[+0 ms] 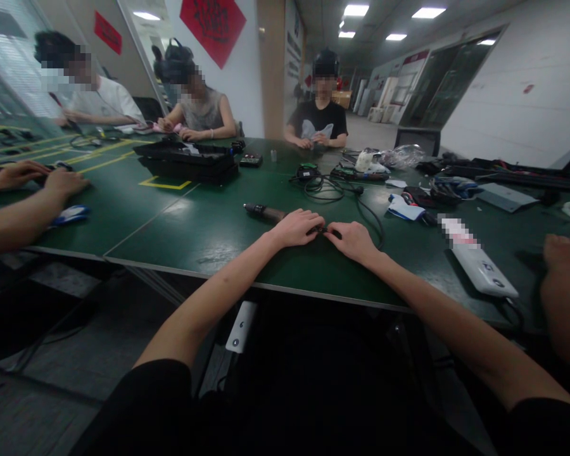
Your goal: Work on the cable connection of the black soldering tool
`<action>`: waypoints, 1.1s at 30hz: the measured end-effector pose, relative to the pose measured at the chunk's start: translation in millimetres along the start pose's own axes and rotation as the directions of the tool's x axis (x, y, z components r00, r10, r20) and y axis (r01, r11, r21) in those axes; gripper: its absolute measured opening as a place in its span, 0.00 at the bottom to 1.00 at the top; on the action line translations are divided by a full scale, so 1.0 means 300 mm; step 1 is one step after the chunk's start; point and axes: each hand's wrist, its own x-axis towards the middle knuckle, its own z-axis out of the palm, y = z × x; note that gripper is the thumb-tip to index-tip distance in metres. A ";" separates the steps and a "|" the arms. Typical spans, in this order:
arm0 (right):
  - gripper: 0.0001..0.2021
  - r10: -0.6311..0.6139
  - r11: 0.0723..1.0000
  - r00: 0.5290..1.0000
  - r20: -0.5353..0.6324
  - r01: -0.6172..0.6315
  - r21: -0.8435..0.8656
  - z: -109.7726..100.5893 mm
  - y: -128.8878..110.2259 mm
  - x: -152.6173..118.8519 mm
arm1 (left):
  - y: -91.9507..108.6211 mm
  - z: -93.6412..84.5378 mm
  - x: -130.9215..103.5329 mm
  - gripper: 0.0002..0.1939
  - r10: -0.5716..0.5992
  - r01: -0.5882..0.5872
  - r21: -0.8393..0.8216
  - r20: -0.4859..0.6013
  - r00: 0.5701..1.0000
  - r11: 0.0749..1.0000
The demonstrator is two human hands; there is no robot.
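Note:
Both my hands rest low over the green table (228,234) near its front edge. My left hand (298,228) has its fingers closed on a small black part (317,230), whose shape is too small to tell. Facing it, my right hand (352,239) pinches the other end of the same dark part. A dark pen-shaped tool (262,211) lies just behind my left hand, its tip pointing left. Behind my hands a black cable (320,187) lies coiled, and one strand curves down past my right hand.
Black trays (187,166) stand at the back left. A white power strip (479,259), blue-white gloves (406,208) and electronic parts lie on the right. Three people sit across the table. Another person's hands (64,183) are at the left, and a blurred arm (565,291) is at the right.

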 end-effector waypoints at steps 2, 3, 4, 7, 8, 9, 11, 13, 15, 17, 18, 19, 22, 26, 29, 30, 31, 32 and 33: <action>0.13 -0.002 1.000 1.000 0.000 0.002 0.006 -0.003 -0.001 0.000 | 0.000 -0.001 -0.001 0.10 0.005 -0.005 0.005 0.004 1.000 1.000; 0.13 -0.003 1.000 1.000 0.000 0.003 0.009 -0.004 0.000 0.000 | 0.000 0.000 -0.001 0.10 0.000 0.000 0.007 -0.002 1.000 1.000; 0.13 -0.005 1.000 1.000 0.002 0.005 0.010 -0.004 0.000 0.000 | 0.001 0.000 0.000 0.10 -0.006 0.006 0.009 -0.011 1.000 1.000; 0.13 -0.011 1.000 1.000 0.006 0.011 0.005 -0.001 0.003 0.002 | 0.000 0.002 0.001 0.11 0.003 -0.003 0.007 -0.031 1.000 1.000; 0.13 -0.011 1.000 1.000 0.006 0.011 0.002 0.000 0.004 0.002 | 0.000 0.003 0.001 0.11 0.014 -0.014 0.006 -0.029 0.999 1.000; 0.13 -0.011 1.000 1.000 0.004 0.011 -0.002 0.002 0.005 0.002 | -0.002 0.004 0.000 0.11 0.025 -0.024 0.006 -0.025 0.999 1.000; 0.13 -0.008 1.000 1.000 0.001 0.008 -0.008 0.005 0.005 0.002 | -0.006 0.006 -0.002 0.11 0.040 -0.040 0.012 -0.017 0.999 0.999; 0.13 -0.008 1.000 1.000 0.000 0.008 -0.008 0.005 0.005 0.001 | -0.011 0.010 -0.004 0.11 0.047 -0.047 0.023 -0.016 0.999 0.999; 0.13 -0.009 1.000 1.000 0.001 0.009 -0.005 0.002 0.005 0.000 | -0.017 0.014 -0.005 0.11 0.059 -0.058 0.031 -0.018 0.998 0.998; 0.12 -0.010 1.000 1.000 0.006 0.010 -0.003 -0.001 0.005 0.000 | -0.021 0.016 -0.005 0.11 0.065 -0.064 0.032 -0.018 0.998 0.997; 0.13 -0.011 1.000 1.000 0.011 0.011 -0.003 -0.003 0.006 0.000 | -0.022 0.016 -0.004 0.11 0.064 -0.064 0.033 -0.016 0.998 0.997; 0.13 -0.012 1.000 1.000 0.014 0.012 -0.002 -0.005 0.006 0.001 | -0.022 0.016 -0.004 0.11 0.061 -0.061 0.036 -0.014 0.998 0.998; 0.13 -0.012 1.000 1.000 0.018 0.012 0.007 -0.006 0.005 0.003 | -0.020 0.014 -0.001 0.12 0.049 -0.048 0.048 -0.017 0.999 0.998; 0.12 -0.004 1.000 1.000 0.014 0.004 0.020 -0.005 0.001 0.003 | -0.010 0.011 0.001 0.12 0.025 -0.024 0.044 -0.028 0.999 0.999; 0.12 0.001 1.000 1.000 0.009 -0.001 0.019 -0.004 0.001 0.002 | -0.006 0.007 -0.001 0.12 0.014 -0.014 0.016 -0.039 0.999 1.000; 0.13 -0.001 1.000 1.000 0.006 0.001 0.018 -0.004 0.001 0.002 | -0.005 0.006 -0.002 0.12 0.021 -0.020 0.010 -0.040 0.999 1.000; 0.12 -0.004 1.000 1.000 0.002 0.004 0.017 -0.003 0.002 0.001 | -0.006 0.005 -0.003 0.11 0.029 -0.029 0.008 -0.037 0.999 1.000; 0.12 -0.007 1.000 1.000 0.000 0.007 0.015 -0.002 0.003 0.002 | -0.006 0.004 -0.003 0.10 0.036 -0.036 0.008 -0.033 0.999 0.999; 0.12 -0.011 1.000 1.000 -0.002 0.011 0.014 -0.001 0.004 0.002 | -0.006 0.003 -0.004 0.10 0.037 -0.037 0.009 -0.030 0.999 0.999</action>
